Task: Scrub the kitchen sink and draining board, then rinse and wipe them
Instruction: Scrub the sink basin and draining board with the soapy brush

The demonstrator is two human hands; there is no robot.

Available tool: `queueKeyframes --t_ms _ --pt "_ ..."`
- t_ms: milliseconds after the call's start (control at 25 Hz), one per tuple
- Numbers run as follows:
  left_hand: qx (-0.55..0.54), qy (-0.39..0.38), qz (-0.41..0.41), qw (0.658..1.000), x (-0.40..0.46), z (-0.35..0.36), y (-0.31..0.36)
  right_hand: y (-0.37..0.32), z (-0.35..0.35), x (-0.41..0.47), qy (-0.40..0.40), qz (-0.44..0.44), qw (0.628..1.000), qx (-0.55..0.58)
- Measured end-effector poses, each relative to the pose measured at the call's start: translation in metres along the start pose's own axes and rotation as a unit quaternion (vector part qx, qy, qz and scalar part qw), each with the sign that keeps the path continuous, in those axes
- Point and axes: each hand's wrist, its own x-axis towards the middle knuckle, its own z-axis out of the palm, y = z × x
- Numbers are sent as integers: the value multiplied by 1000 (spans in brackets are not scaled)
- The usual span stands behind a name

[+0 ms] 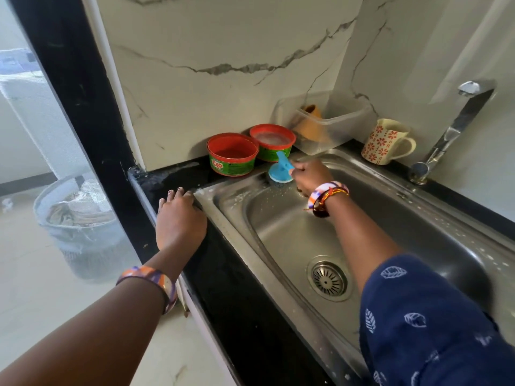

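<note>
A stainless steel sink (281, 227) is set into a black countertop (237, 296), with its round drain strainer (328, 279) near the middle. Soap flecks dot the rim and the far left corner. My right hand (309, 175) grips the handle of a blue scrubbing brush (281, 171), whose pad presses on the sink's far left corner. My left hand (179, 218) rests flat on the counter edge, fingers straight, just left of the sink rim. No draining board is in view.
Two red-rimmed green soap tubs (232, 154) (272, 142) stand behind the sink's left corner. A clear plastic box (331, 121), a floral mug (386, 142) and a chrome tap (457, 126) line the back. A mesh basket (80, 227) stands on the floor at left.
</note>
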Motion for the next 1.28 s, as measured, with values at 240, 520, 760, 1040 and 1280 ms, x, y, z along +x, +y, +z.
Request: queueKeyframes --t_ms 240,520,760,1040,1280 --pt "9 -8 0 1000 -1 -3 4 -28 35 -66 -151 -126 978 68" --pt "0 2 1 1000 -1 -3 3 7 -3 -13 -21 -3 982 -188" --pt "-17 12 3 1000 -3 -5 4 9 44 -68 -4 -38 980 -196" --pt "-25 -5 2 1000 -2 -3 0 -29 25 -72 -46 -85 995 14" --pt "-43 9 4 999 -6 -7 3 -33 -32 -101 -289 -5 955 68"
